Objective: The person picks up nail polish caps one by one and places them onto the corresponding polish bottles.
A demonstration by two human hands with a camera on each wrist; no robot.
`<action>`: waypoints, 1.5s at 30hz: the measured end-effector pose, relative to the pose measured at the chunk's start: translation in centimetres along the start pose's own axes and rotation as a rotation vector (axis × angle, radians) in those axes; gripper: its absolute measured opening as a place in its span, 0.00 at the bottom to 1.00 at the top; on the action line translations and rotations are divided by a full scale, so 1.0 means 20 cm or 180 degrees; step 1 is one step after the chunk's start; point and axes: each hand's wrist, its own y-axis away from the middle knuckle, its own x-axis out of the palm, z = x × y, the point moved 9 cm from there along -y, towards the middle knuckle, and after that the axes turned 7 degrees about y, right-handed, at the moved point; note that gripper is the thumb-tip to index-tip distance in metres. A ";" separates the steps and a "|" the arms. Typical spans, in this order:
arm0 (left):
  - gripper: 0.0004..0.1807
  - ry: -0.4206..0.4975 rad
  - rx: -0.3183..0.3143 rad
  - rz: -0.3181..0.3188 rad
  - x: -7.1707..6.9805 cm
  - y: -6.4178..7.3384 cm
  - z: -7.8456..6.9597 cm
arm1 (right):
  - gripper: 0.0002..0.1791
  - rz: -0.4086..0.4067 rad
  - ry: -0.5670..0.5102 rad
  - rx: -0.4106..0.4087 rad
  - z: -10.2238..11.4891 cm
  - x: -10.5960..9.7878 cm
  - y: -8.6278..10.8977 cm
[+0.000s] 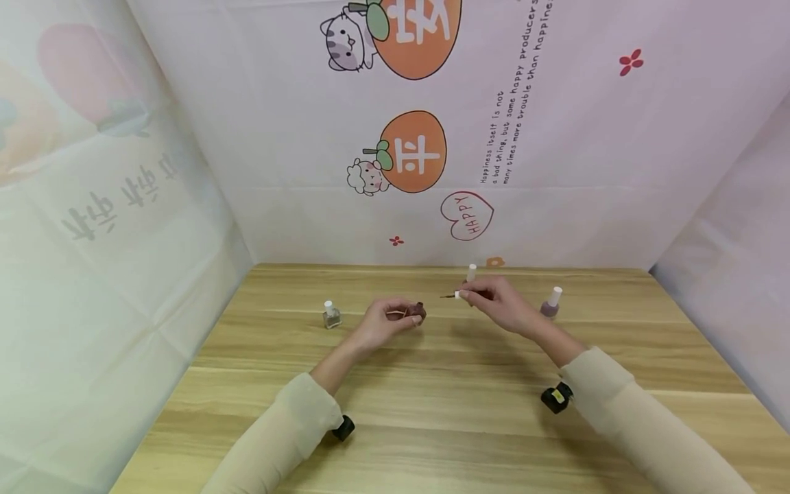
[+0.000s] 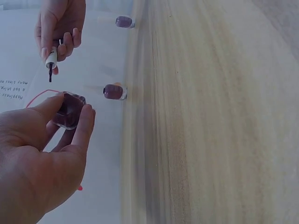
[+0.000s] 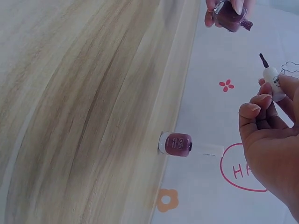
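My left hand [image 1: 382, 321] holds a dark red nail polish bottle [image 1: 417, 314] between thumb and fingers, above the table. The bottle's neck is uncapped, as the right wrist view shows on the bottle [image 3: 229, 17]. To its right, my right hand [image 1: 505, 307] pinches the white cap [image 3: 273, 80] of a nail polish brush. The dark brush tip [image 2: 50, 73] sticks out from the cap toward the bottle, apart from the neck. Another bottle with a white cap [image 1: 472, 272] stands behind my right hand, partly hidden; its dark red body [image 3: 180, 144] shows in the right wrist view.
A clear bottle with a white cap [image 1: 331, 317] stands left of my left hand. A purple bottle [image 1: 550, 308] stands to the right of my right hand. The wooden table [image 1: 444, 425] meets a printed white cloth [image 1: 296, 171] at its back edge.
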 end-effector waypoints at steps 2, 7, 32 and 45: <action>0.16 0.0025 -0.0009 0.0058 0.01 0.01 0.00 | 0.13 0.0012 -0.0043 -0.0097 -0.02 0.00 0.00; 0.16 -0.0081 0.0064 0.0145 0.02 0.02 0.00 | 0.14 0.0032 -0.0100 -0.0219 0.00 0.00 0.03; 0.15 -0.0190 0.0254 0.0381 0.11 0.04 -0.05 | 0.08 0.0103 -0.0201 0.0002 0.03 0.04 0.06; 0.15 -0.0241 0.0223 0.0493 0.13 0.05 -0.05 | 0.07 0.0129 -0.0217 -0.0067 0.05 0.06 0.07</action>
